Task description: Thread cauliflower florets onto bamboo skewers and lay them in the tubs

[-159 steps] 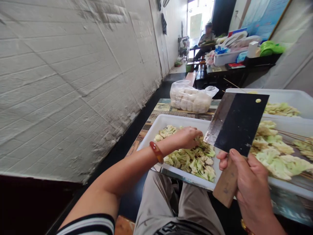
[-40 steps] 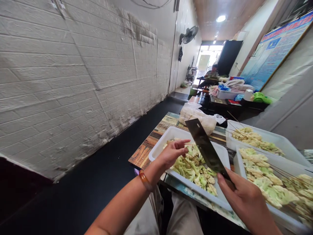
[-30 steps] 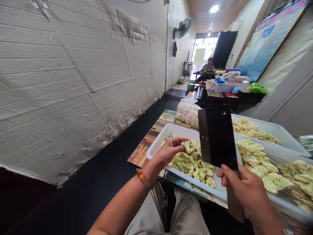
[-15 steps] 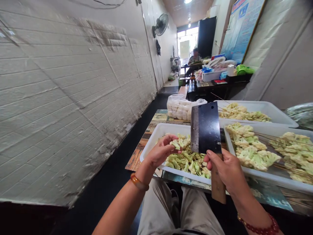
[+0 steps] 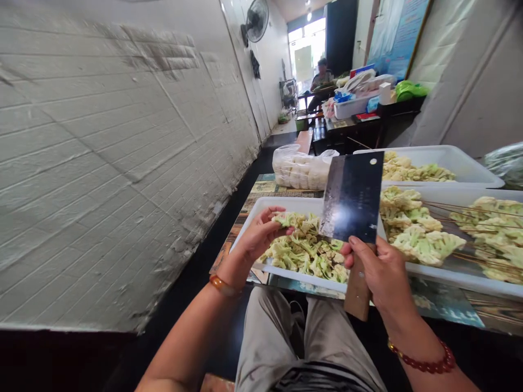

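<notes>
My right hand (image 5: 378,267) grips the wooden handle of a cleaver (image 5: 354,190), whose broad dark blade stands upright above the tray's right part. In my left hand (image 5: 261,234) a small cauliflower floret (image 5: 288,219) sits between thumb and fingers. Beneath both hands is a white tray (image 5: 254,215) holding many loose cauliflower pieces (image 5: 312,258). To the right, a second white tray (image 5: 433,276) carries larger cauliflower florets (image 5: 427,245) on thin wooden skewers (image 5: 443,207). The cleaver blade hides part of the trays behind it.
Behind the near tray lies a clear plastic bag of white rounded pieces (image 5: 300,169). A third tray (image 5: 476,166) with cauliflower stands at the back right, beside a plastic-wrapped green bundle (image 5: 506,166). A person (image 5: 322,79) sits at a far table. A white wall (image 5: 102,163) runs along the left.
The cleaver blade has turned, with its flat side catching the light differently. My left hand, still pinching the floret, has shifted slightly left. The camera view has tipped downward.
</notes>
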The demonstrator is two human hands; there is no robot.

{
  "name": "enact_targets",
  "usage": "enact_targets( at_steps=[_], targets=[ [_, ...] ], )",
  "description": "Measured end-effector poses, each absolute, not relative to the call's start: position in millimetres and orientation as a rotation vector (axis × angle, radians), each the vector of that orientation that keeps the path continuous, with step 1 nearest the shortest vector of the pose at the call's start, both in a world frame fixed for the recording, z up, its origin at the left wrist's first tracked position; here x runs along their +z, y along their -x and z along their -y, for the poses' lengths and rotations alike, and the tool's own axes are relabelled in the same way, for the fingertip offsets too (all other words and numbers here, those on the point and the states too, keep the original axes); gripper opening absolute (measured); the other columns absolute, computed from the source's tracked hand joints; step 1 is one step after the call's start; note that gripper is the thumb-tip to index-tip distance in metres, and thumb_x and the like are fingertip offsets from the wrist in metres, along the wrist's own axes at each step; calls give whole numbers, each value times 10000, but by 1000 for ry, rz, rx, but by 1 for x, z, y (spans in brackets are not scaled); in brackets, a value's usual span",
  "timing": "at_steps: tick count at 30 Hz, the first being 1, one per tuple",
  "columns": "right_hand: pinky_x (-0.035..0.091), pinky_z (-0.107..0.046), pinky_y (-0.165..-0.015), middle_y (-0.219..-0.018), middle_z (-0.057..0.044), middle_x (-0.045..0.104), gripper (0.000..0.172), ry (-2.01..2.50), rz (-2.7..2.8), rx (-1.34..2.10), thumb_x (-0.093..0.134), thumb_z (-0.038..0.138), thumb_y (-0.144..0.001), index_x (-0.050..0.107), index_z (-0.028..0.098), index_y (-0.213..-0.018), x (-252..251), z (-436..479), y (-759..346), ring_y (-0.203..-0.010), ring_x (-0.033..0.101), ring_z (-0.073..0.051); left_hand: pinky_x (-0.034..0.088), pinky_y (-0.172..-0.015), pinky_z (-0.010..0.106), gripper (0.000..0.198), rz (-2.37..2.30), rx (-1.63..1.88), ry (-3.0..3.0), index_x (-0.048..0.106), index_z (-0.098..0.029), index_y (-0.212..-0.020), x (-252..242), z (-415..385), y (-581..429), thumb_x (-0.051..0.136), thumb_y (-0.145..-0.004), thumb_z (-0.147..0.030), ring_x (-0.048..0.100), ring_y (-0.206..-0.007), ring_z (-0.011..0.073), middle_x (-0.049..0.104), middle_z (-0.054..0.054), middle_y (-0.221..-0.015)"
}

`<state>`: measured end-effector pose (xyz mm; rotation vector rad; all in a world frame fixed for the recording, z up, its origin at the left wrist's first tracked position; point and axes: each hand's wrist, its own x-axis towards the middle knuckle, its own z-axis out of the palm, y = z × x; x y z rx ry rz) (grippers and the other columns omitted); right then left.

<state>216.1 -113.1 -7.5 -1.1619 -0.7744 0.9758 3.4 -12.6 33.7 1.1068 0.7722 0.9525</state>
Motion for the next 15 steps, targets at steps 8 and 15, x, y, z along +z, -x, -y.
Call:
enact_targets(
  at_steps=[8,15],
  targets=[
    [443,-204,-456,-633,-10,662,317,1137,536,949,762,331,-689,493,170,-636,-7,128,-216,-483,553,-103,522,-816,355,198,-786,966,-1219,456,-155,-775,64,-2,-11,606,-679,-69,682,-699,146,591,-35,-672],
    [459,-203,-458,-632,-12,653,327,1149,550,915,746,336,-715,479,172,-624,-3,128,-210,-505,559,-109,514,-867,386,103,-789,908,-1199,556,-108,-759,64,-13,-12,575,-675,-50,690,-717,168,631,11,-699]
  ],
)
